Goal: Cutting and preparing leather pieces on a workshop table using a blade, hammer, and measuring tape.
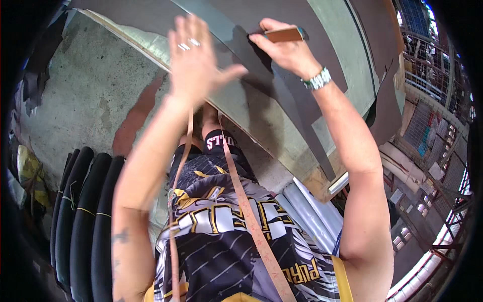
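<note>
My right hand point(294, 56) is closed round a flat brown-handled tool point(284, 34), held over dark grey-brown sheet material point(297, 83) on the worktable point(347, 35). The tool's working end is hidden by my fingers and the shadow there. Slightly smeared by motion, my left hand point(193, 65) hovers near the table's front edge with its palm down. Its thumb is spread away from the fingers, and it holds nothing. A narrow tail of the dark sheet point(318, 151) runs toward the table's near corner.
A pinkish tape measure point(246, 206) hangs down my front. Several black rolls point(83, 216) stand at the left, and silvery rolls point(307, 209) lie under the near corner. A reddish-brown scrap point(138, 118) is on the concrete floor point(90, 75). Metal mesh racks point(427, 126) stand at the right.
</note>
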The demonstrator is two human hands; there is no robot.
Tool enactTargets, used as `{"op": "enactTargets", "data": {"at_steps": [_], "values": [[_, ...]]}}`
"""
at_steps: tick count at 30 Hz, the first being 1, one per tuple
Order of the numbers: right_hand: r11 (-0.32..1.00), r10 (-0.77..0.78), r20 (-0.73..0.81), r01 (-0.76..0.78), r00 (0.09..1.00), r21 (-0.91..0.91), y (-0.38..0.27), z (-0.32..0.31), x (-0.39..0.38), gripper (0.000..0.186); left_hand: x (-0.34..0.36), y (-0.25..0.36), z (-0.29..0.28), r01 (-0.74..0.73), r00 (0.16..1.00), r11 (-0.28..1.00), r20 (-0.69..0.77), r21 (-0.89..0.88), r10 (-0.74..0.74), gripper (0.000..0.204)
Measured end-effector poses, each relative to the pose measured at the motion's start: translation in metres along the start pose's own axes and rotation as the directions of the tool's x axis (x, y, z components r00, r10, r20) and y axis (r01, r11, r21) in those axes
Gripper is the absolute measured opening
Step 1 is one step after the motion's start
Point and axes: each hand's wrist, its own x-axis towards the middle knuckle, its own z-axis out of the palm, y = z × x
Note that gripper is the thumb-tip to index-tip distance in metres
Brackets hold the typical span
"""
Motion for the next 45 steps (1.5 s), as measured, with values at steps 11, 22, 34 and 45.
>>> {"op": "enactTargets", "data": {"at_steps": [11, 22, 34, 45], "values": [[0.875, -0.398, -0.064, 0.358, 0.915, -0.326, 0.043, 0.024, 0.025, 0.020, -0.007, 0.093, -0.015, 0.200, 0.905, 0.918, 0.295, 0.341, -0.307, 0.126], [0.957, -0.290, -0.228, 0.280, 0.929, -0.074, 0.098, 0.012, -0.221, 0.019, 0.009, 0.099, -0.019, 0.289, 0.799, 0.853, 0.381, 0.435, -0.465, 0.131], [0.876, 0.372, -0.160, -0.289, 0.914, 0.386, 0.164, -0.042, -0.372, 0.016, 0.017, 0.086, 0.000, 0.149, 0.831, 0.853, 0.404, 0.500, -0.382, 0.132], [0.773, 0.586, -0.322, -0.632, 0.744, -0.053, 0.116, -0.037, -0.324, 0.078, 0.013, 0.087, -0.018, -0.105, 0.895, 0.854, 0.423, 0.510, -0.143, 0.111]]}}
